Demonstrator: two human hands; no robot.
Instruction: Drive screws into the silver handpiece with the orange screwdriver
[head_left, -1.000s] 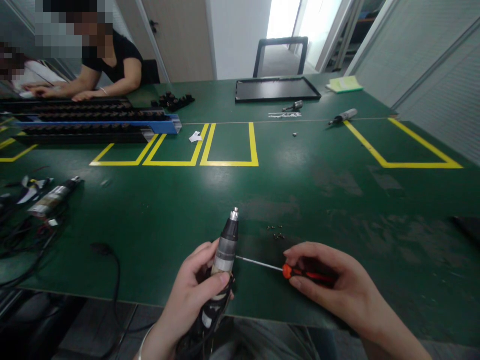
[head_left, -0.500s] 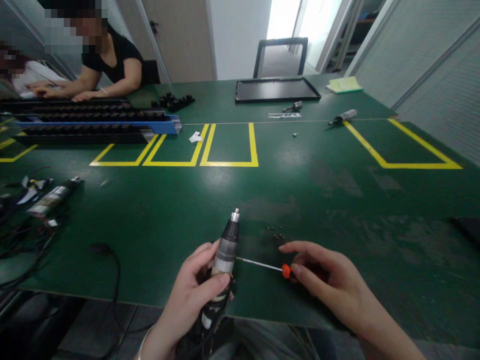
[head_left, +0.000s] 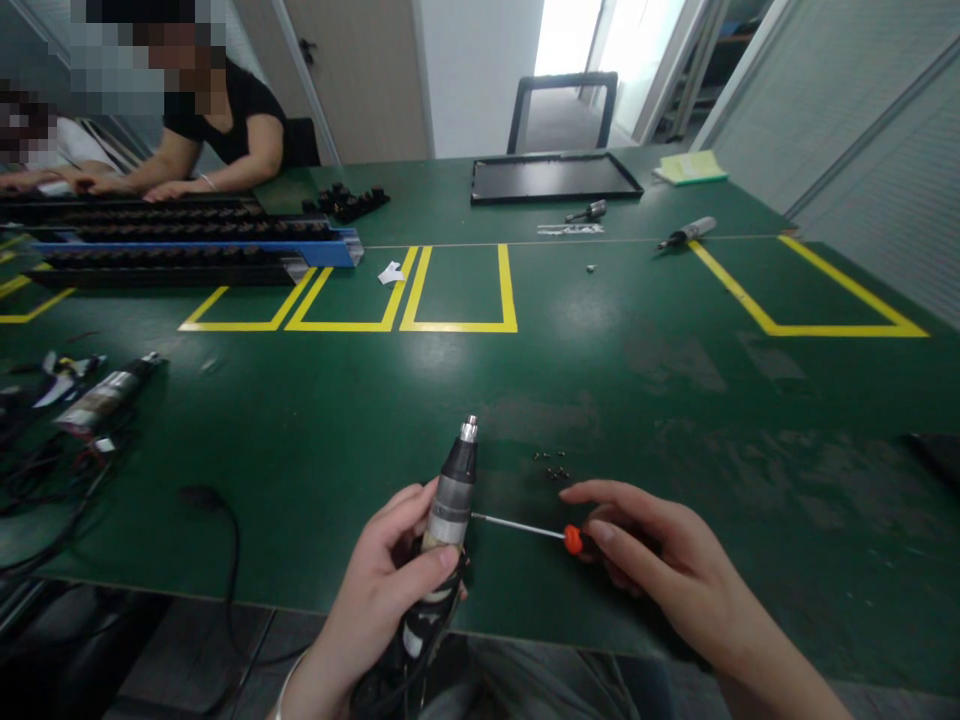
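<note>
My left hand (head_left: 397,570) is wrapped round a black and silver electric screwdriver (head_left: 454,500), its metal tip pointing up and away from me. My right hand (head_left: 652,560) holds the orange handle of a thin screwdriver (head_left: 521,526). The shaft of this screwdriver runs left, and its tip meets the side of the electric screwdriver's body. Several small dark screws (head_left: 556,472) lie on the green table just beyond my right fingers.
Cables and another electric screwdriver (head_left: 109,395) lie at the left. Long black and blue rails (head_left: 195,245) sit at the back left, beside a person (head_left: 247,120). A black frame panel (head_left: 555,180) and two more tools lie at the back.
My right thumb and fingers have shifted slightly round the orange handle. The left hand and the electric screwdriver stay nearly where they were. The person's arm at the far left has moved.
</note>
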